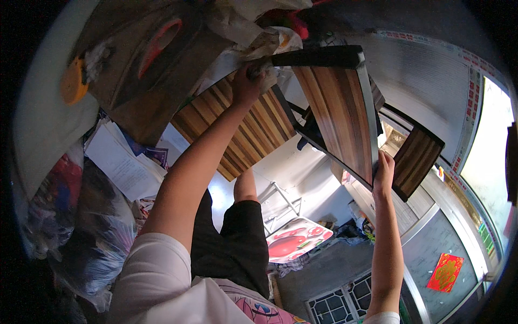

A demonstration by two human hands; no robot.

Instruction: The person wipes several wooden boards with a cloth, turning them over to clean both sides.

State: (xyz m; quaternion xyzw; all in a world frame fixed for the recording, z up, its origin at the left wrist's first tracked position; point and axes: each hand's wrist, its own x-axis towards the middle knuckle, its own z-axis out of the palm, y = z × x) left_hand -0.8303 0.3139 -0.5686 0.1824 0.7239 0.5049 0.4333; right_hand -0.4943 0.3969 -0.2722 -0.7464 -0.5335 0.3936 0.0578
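My left hand [247,83] reaches up beside the dark end of a striped wood-grain board with black edging [336,109]; shadow hides what its fingers close on. My right hand [383,172] grips the lower right edge of that board, which stands tilted. Behind my left forearm, a second striped wood-grain panel [259,133] slants down towards my leg. A black frame bar [319,139] runs between the two panels. Just right of my right hand is a darker striped panel [419,162].
On the left are stacked papers [121,158], filled plastic bags [95,227] and a brown cardboard box [162,73] with a yellow round object [74,81]. A folding table with a red-patterned top [299,239] lies below. A red decoration [445,272] hangs at lower right.
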